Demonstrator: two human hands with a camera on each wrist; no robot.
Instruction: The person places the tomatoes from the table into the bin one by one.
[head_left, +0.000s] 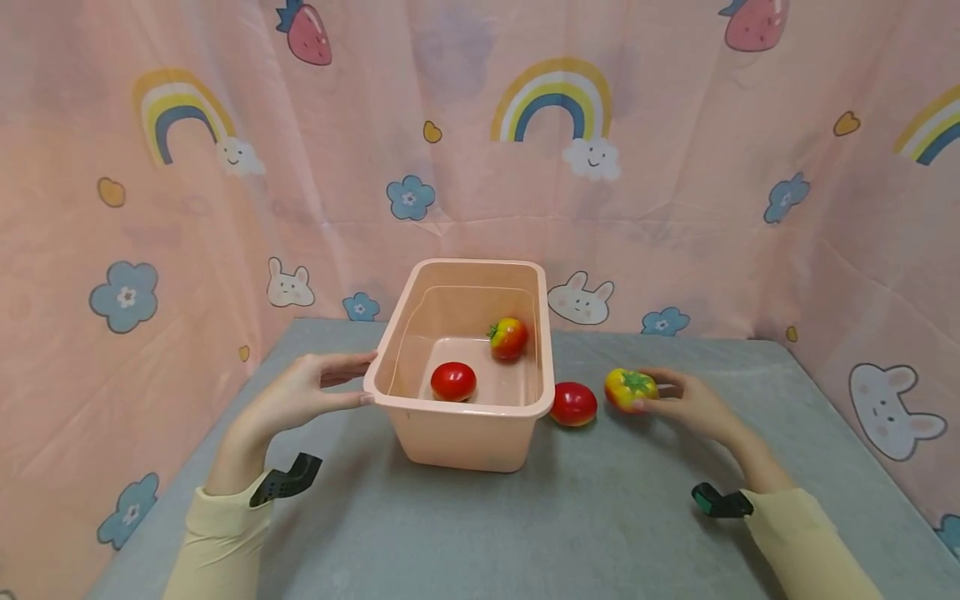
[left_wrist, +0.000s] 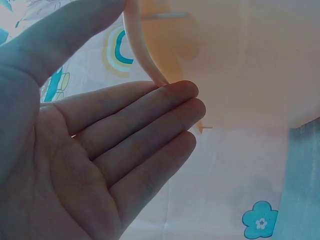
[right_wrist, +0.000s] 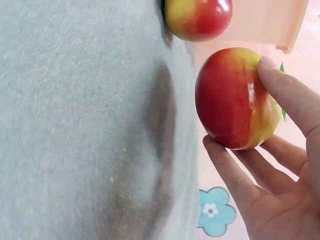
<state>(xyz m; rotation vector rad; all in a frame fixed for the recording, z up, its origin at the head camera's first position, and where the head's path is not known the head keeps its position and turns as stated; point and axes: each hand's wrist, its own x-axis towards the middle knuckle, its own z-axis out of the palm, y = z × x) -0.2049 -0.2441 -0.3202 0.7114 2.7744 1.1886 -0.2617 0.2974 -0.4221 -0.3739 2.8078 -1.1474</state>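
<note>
My right hand (head_left: 693, 404) holds a red and yellow tomato (head_left: 628, 389) between thumb and fingers; its green top faces up. In the right wrist view this tomato (right_wrist: 237, 98) hangs slightly off the table, apart from its shadow. Just left of it, another red tomato (head_left: 573, 404) rests on the table against the pink plastic bin (head_left: 465, 433). Inside the bin lie a red tomato (head_left: 453, 381) and a red-yellow tomato with a green top (head_left: 509, 338). At the bin's left rim my left hand (head_left: 300, 396) touches the edge with straight fingers and thumb.
A grey cloth-covered table (head_left: 600, 533) lies under everything. Behind it and at both sides hangs a pink curtain (head_left: 480, 217) printed with rainbows, rabbits and flowers. Dark camera mounts (head_left: 288, 481) sit on both wrists, over pale yellow sleeves (head_left: 813, 542).
</note>
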